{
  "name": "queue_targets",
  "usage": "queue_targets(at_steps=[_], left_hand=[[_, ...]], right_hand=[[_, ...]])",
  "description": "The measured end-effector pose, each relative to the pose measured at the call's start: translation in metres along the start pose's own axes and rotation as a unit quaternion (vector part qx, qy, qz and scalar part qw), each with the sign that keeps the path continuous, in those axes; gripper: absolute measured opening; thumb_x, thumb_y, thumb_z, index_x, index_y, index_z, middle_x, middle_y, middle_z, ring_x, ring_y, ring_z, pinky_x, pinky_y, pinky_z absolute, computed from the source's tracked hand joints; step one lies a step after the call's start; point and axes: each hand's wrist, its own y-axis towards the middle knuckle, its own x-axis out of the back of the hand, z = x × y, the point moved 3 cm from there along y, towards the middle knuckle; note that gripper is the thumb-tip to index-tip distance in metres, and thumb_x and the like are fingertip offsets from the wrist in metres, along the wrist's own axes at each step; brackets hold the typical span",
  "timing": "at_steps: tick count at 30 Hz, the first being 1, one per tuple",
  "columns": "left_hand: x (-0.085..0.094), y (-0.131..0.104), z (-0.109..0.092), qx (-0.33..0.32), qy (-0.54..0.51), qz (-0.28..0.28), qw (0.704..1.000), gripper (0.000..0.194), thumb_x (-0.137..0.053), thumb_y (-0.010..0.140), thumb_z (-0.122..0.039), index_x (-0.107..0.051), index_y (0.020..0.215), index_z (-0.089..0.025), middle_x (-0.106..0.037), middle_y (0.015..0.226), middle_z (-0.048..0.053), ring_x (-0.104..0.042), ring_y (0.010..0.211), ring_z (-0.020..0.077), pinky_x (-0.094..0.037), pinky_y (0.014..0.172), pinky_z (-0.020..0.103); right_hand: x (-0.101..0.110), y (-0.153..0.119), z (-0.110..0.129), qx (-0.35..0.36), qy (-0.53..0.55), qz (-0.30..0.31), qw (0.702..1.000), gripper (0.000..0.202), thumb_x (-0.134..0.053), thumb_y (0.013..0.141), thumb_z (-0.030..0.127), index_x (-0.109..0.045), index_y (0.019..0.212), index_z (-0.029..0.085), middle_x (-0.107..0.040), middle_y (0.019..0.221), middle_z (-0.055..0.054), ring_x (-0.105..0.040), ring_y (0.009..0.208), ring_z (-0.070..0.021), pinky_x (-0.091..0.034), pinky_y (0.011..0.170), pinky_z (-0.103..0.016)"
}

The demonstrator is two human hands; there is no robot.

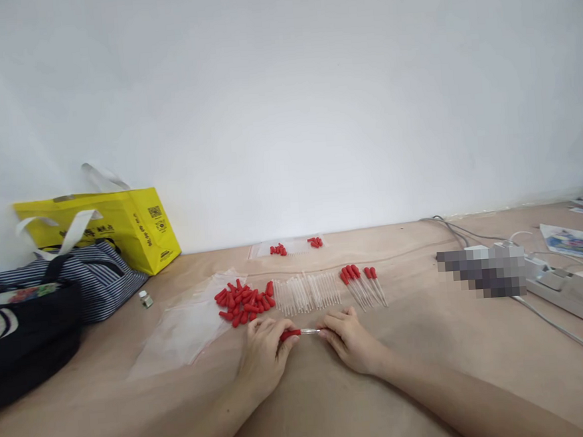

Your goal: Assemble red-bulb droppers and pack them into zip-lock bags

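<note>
My left hand [269, 346] is closed on a red rubber bulb [290, 334]. The bulb's open end meets a clear glass dropper tube [309, 331], whose other end my right hand [348, 339] pinches; how far the tube sits inside the bulb I cannot tell. Beyond my left hand lies a pile of loose red bulbs [245, 301] on a clear plastic bag. Bare glass tubes [306, 292] lie side by side beyond both hands. To their right are several droppers [358, 284] with red bulbs fitted on their tubes.
Clear plastic bags [174, 333] lie flat at the left. Another bag [296, 246] with red bulbs is by the wall. A yellow bag [142, 229], a striped bag [106, 278], a black bag [36, 349] and a small bottle [146, 299] stand left; a power strip [571, 292] and cables are right.
</note>
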Motion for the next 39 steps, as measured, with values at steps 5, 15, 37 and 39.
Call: queue_targets(at_steps=[5, 15, 37, 39], left_hand=[[-0.003, 0.0, 0.001, 0.001, -0.012, 0.017, 1.0, 0.014, -0.045, 0.083, -0.026, -0.059, 0.082, -0.024, -0.063, 0.074, -0.002, -0.055, 0.072, 0.0169, -0.029, 0.076, 0.036], [0.002, -0.003, -0.006, -0.056, -0.017, 0.032, 0.998, 0.015, -0.045, 0.083, -0.023, -0.057, 0.075, -0.022, -0.062, 0.068, -0.003, -0.054, 0.07, 0.0148, -0.026, 0.08, 0.037], [0.003, -0.006, -0.02, -0.119, -0.014, 0.01, 0.993, 0.015, -0.044, 0.081, -0.021, -0.055, 0.071, -0.02, -0.061, 0.065, -0.003, -0.053, 0.066, 0.014, -0.024, 0.086, 0.041], [0.002, -0.005, -0.018, -0.108, -0.015, 0.014, 0.994, 0.015, -0.044, 0.081, -0.022, -0.055, 0.071, -0.021, -0.061, 0.064, -0.004, -0.054, 0.066, 0.0139, -0.024, 0.086, 0.041]], right_hand=[[-0.003, -0.001, 0.007, 0.022, -0.016, -0.014, 1.0, 0.018, -0.036, 0.086, 0.017, -0.052, 0.078, 0.019, -0.059, 0.075, 0.001, -0.051, 0.073, -0.0121, -0.025, 0.069, -0.027], [-0.004, -0.002, 0.008, 0.105, -0.107, -0.01, 0.989, 0.019, -0.038, 0.083, 0.014, -0.056, 0.081, 0.019, -0.058, 0.07, 0.0, -0.045, 0.061, -0.0103, -0.02, 0.065, -0.029], [-0.008, -0.003, 0.015, 0.15, -0.075, -0.015, 0.986, 0.021, -0.034, 0.082, 0.012, -0.055, 0.077, 0.016, -0.057, 0.067, -0.002, -0.047, 0.061, -0.0107, -0.023, 0.062, -0.027], [-0.007, -0.002, 0.014, 0.153, -0.076, -0.016, 0.985, 0.021, -0.035, 0.083, 0.013, -0.055, 0.079, 0.016, -0.057, 0.069, -0.001, -0.047, 0.061, -0.0107, -0.023, 0.063, -0.027]])
